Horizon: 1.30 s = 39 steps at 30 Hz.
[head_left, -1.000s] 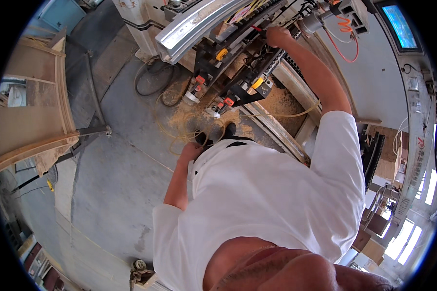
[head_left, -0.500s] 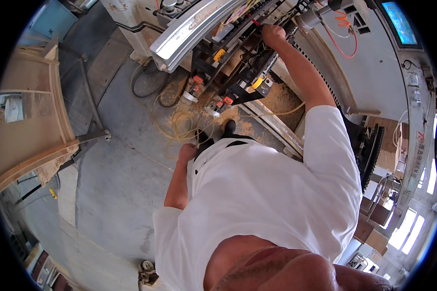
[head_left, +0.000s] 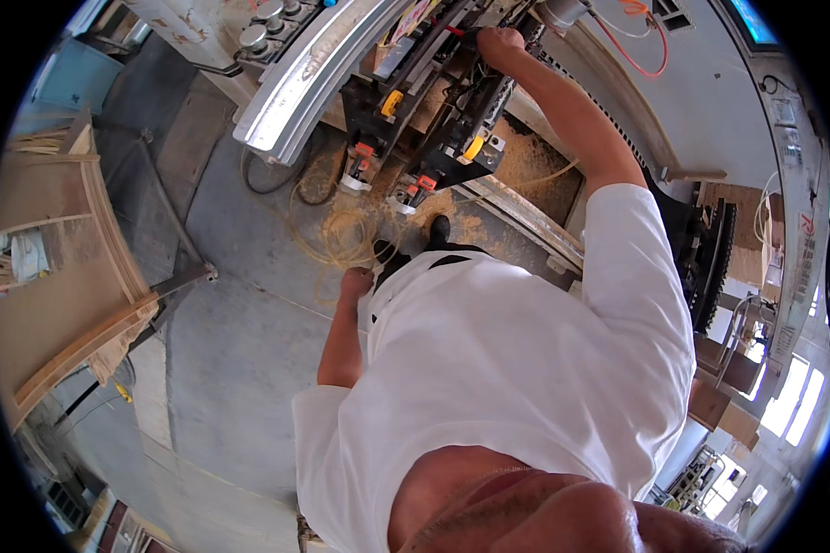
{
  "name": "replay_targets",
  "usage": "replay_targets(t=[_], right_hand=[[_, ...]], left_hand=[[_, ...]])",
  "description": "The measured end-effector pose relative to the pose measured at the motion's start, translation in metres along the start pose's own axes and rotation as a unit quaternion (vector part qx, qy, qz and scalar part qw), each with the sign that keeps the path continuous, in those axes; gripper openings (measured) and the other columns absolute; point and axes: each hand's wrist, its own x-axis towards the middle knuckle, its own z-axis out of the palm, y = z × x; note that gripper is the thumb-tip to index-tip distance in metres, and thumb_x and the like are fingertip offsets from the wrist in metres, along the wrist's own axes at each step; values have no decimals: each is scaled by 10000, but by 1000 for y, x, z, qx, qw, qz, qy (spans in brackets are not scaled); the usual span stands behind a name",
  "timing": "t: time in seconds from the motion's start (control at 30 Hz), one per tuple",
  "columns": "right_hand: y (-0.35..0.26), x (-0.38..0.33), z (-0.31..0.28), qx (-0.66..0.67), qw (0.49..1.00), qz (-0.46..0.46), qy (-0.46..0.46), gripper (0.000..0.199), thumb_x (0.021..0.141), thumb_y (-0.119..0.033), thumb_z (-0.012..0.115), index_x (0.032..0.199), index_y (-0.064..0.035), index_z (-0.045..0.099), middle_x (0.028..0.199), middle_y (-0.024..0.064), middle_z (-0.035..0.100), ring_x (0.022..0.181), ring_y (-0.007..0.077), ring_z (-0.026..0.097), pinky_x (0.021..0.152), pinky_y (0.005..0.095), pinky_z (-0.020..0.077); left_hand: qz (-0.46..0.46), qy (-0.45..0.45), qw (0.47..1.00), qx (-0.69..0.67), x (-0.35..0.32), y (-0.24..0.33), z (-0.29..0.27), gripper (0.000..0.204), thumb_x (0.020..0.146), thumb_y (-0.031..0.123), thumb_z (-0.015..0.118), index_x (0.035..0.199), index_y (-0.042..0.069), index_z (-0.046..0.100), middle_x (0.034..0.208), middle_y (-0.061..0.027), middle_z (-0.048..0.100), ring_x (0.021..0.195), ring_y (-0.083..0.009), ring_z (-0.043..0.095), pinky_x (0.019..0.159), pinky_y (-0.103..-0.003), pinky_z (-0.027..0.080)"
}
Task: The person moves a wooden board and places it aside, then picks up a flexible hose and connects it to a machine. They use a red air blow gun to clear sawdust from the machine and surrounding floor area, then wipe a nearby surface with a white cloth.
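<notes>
My right arm reaches forward over a black machine frame (head_left: 415,101). The right hand (head_left: 501,46) is closed beside a small red and dark piece (head_left: 458,32). Its grip is partly hidden, so I cannot make out what it holds. Low at my side hangs my left hand (head_left: 357,279), its fingers curled, with nothing visible in them. Loops of thin yellowish hose (head_left: 337,238) lie on the floor just beyond it. Two orange-and-grey fittings (head_left: 361,158) sit on the near ends of the frame, and yellow parts (head_left: 392,102) are fixed higher up.
A curved silver metal beam (head_left: 304,74) runs along the machine's left. Sawdust (head_left: 526,170) covers the floor around its base. Curved wooden panels (head_left: 65,267) on a metal stand (head_left: 180,276) are at the left. A toothed black track (head_left: 710,267) and a screen (head_left: 756,20) are at the right.
The view has shifted, so the machine sits farther left and higher in it. My right hand stays closed at the same part of the machine; the left still hangs at my side.
</notes>
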Motion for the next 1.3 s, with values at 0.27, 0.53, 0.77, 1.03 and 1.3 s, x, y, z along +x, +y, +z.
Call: replay_targets(t=[0.27,0.53,0.77,1.03,1.3], right_hand=[[-4,12,3,-10,1000,6,9,140,799,-124,611,899,-100,706,946,145,674,869,304,662,659,408,546],[-25,16,-13,-6,999,19,-35,192,842,-146,595,998,-84,688,1047,151,651,946,312,639,732,422,546],[14,-17,-17,-50,996,-16,-74,253,778,-168,656,994,-35,666,998,185,654,908,334,650,674,430,551],[-9,-50,-88,-96,953,-174,-230,257,859,-260,577,996,-68,678,971,74,655,886,273,612,654,439,495],[-13,-53,-67,-16,982,-99,-157,209,785,-196,580,932,-130,712,952,14,684,894,248,641,624,404,515]], left_hand=[[-3,2,1000,1,10,-2,-2,308,752,304,579,878,52,703,775,-164,672,758,-292,665,735,-376,522],[-19,35,999,-25,17,-28,9,296,762,303,592,900,68,706,749,-152,675,745,-284,668,719,-373,522],[14,17,999,27,-5,4,-5,292,770,311,599,906,76,706,717,-120,678,681,-231,669,685,-354,525],[53,-5,997,53,1,2,-14,261,781,294,594,852,67,704,684,-109,670,638,-217,660,647,-346,522],[-8,-18,999,-39,21,0,-25,271,803,255,582,852,11,688,649,-103,658,579,-173,639,574,-314,509]])
